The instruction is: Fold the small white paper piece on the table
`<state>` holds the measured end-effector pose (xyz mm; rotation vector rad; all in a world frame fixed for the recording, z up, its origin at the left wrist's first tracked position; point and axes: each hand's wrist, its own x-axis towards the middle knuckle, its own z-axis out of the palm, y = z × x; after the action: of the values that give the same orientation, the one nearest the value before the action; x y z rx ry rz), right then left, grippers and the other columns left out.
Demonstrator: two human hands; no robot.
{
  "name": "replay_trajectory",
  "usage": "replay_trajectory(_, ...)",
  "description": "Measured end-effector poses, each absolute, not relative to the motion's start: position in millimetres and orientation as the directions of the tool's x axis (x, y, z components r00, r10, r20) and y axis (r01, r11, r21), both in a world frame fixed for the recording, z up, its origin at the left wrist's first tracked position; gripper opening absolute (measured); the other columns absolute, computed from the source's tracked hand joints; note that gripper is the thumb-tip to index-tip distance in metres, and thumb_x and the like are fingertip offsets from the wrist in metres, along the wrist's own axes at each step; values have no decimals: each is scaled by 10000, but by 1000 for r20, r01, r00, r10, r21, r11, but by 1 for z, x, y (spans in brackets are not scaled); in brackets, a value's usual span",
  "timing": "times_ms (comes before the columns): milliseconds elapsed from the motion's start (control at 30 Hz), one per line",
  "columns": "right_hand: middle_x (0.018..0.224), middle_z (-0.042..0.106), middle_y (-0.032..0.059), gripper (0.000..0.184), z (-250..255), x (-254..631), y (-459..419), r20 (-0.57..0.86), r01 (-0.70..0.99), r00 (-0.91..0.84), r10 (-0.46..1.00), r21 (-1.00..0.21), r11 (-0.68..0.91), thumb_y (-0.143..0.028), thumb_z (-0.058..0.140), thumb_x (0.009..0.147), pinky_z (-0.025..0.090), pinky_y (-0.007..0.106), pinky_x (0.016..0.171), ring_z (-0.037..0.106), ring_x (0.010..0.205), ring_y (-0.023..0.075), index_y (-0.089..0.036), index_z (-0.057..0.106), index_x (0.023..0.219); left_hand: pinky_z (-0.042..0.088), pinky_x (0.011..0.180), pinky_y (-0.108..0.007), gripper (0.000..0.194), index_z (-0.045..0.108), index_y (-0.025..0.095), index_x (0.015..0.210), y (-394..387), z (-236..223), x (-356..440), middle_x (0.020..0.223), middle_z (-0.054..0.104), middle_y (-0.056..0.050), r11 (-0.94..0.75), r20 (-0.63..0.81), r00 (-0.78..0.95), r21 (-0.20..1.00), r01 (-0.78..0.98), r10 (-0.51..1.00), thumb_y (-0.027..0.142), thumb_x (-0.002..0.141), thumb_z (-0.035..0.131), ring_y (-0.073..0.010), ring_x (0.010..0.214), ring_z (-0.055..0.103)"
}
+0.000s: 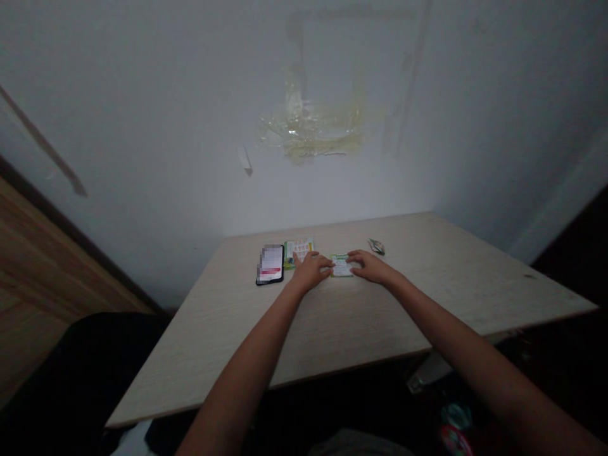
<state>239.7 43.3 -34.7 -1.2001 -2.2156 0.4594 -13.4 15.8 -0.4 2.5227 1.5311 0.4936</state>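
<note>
A small white-and-green printed packet (341, 266) lies on the table between my two hands. My left hand (311, 272) has its fingertips on the packet's left edge, with the thumb and fingers bent towards it. On the opposite edge, my right hand (373, 266) pinches or presses the packet with its fingertips; the exact grip is too small to make out. Partly behind my left hand is a larger printed sheet or booklet (301, 248) in white, green and yellow. A phone (271, 266) with a lit screen lies just left of it.
A small crumpled dark-and-silver wrapper (377, 246) lies beyond my right hand. The pale wooden table (237, 329) meets a wall (180, 126) bearing old clear tape (311, 130). Wooden panelling (33, 272) stands at left, with a dark object (109, 361) beside the table.
</note>
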Motion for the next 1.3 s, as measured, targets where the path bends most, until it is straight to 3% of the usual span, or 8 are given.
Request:
replay_trajectory(300,1402,560,141,461,-32,246,42,266,627,-487,832,-558,545,-213,752,759,382,448,1136,557,1277,275,-193,695,1216,-26,1092,-791,275,699,421,1145,13,-3,-13,1352,649,42,-476,238,422,257,841,875,497,959,512,-304,1371,401)
replay_trajectory(467,1418,548,125,475,-32,246,39,281,621,-470,837,-569,540,-216,767,749,374,454,1143,538,1301,273,-216,691,1218,-84,1093,-778,272,709,409,1118,13,-6,-11,1355,646,46,-472,250,414,255,844,875,510,951,519,-302,1403,367)
replay_trajectory(733,1290,648,107,262,-32,238,38,349,636,-382,856,-572,517,-141,641,840,446,410,1079,618,1186,238,-205,761,1063,-87,1061,-807,267,704,413,1112,14,-8,-12,1361,641,51,-481,261,417,274,833,871,532,911,575,-322,1414,350)
replay_trajectory(1033,1212,698,95,218,-30,232,37,391,696,-344,853,-504,512,-174,647,842,477,394,1035,649,1124,238,-213,780,1010,-51,1069,-809,305,694,433,1140,15,-7,-10,1389,622,51,-443,227,394,239,864,890,572,894,580,-344,1418,338)
replay_trajectory(1300,1232,691,108,247,-28,235,38,368,654,-349,862,-562,506,-145,674,794,467,401,1050,648,1137,242,-185,761,1021,-101,1036,-825,300,697,433,1134,14,-8,-13,1389,622,58,-459,246,401,267,848,883,567,895,574,-362,1424,325)
